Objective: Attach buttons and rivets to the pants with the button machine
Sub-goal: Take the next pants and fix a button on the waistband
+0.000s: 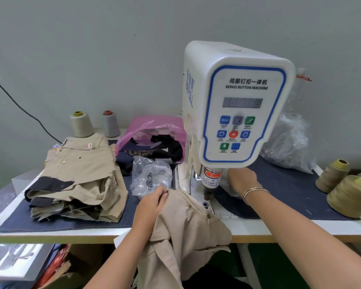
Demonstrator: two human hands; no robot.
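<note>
The white servo button machine (238, 105) stands at the table's middle, its punch head (207, 193) pointing down at the die. A beige pair of pants (186, 228) hangs over the table's front edge, its waistband with two metal buttons lying just left of the punch. My left hand (152, 203) pinches the waistband's upper left corner. My right hand (241, 180) reaches behind the punch head, fingers curled; whether it holds anything is hidden. A clear bag of metal fasteners (151, 178) lies beyond my left hand.
A stack of beige pants (79, 176) sits at the left on a denim mat (288, 186). A pink bag of dark fabric scraps (154, 136) and two thread cones (81, 124) stand behind. Clear bags (290, 142) and olive thread cones (348, 195) lie at the right.
</note>
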